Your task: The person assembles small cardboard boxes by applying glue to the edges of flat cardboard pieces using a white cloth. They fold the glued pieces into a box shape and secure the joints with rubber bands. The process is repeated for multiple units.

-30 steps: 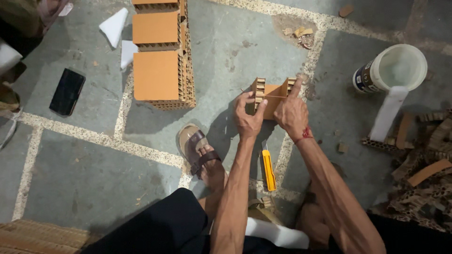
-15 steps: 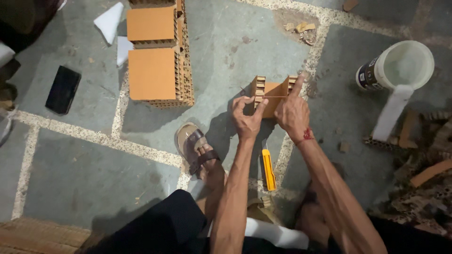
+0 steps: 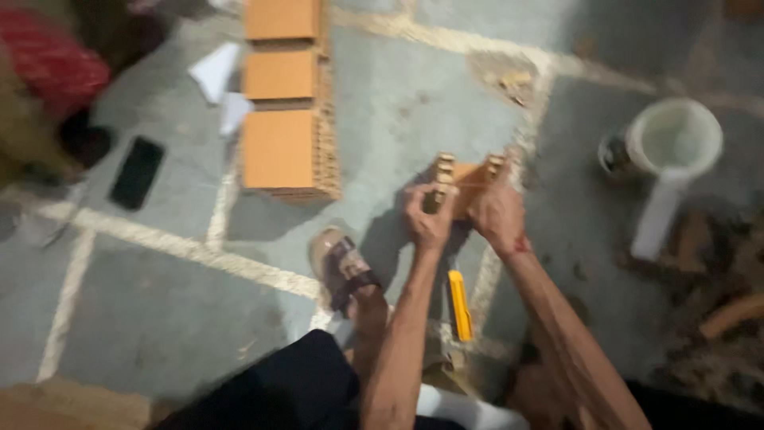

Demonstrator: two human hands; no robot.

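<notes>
Both my hands grip a small orange ridged brick piece [image 3: 468, 177] held just above the grey stone floor. My left hand [image 3: 427, 219] clasps its left side and my right hand [image 3: 496, 215] clasps its right side. A yellow tool [image 3: 459, 305] lies on the floor between my forearms, close to my sandalled foot [image 3: 341, 267]. The picture is blurred by motion.
A row of orange hollow bricks [image 3: 282, 103] stands at upper left. A black phone [image 3: 137, 172] and white paper scraps [image 3: 216, 70] lie left of them. A white bucket [image 3: 674, 139] sits at right, with brick rubble [image 3: 720, 302] beyond. Another person's red clothing [image 3: 48, 64] shows at far left.
The view has shifted and blurred as my head moved. Both hands keep hold of the brick piece in about the same spot.
</notes>
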